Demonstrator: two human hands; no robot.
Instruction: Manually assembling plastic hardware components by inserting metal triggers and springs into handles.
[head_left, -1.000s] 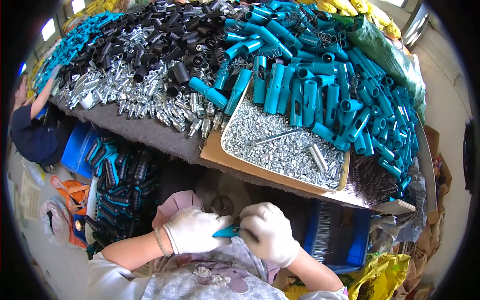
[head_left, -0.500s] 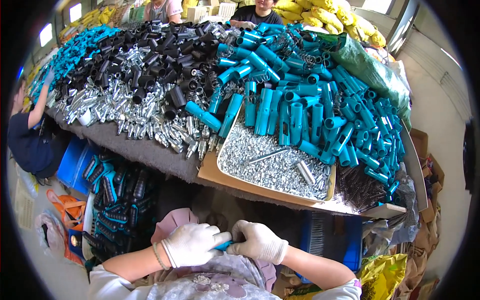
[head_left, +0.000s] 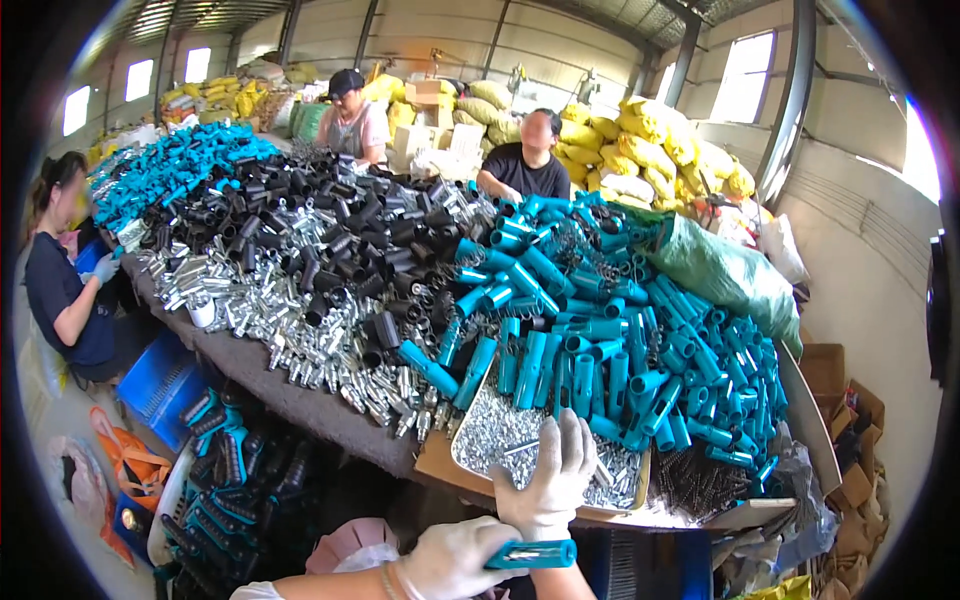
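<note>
On the near side of the metal-parts tray [head_left: 644,487], the left hand [head_left: 450,562] grasps a teal tube [head_left: 535,554] in curled fingers, while the right hand [head_left: 546,487], fingers released and spread, hovers at the tray's near edge.

Workshop | steel columns [head_left: 795,100] | worktable [head_left: 268,392] heaped with metal parts [head_left: 250,312] | stacked yellow sacks [head_left: 645,155]

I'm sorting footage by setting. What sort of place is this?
Probably a factory's assembly workshop: a gloved left hand holds a teal tube beside a table heaped with loose parts, and yellow sacks are stacked behind.
</note>
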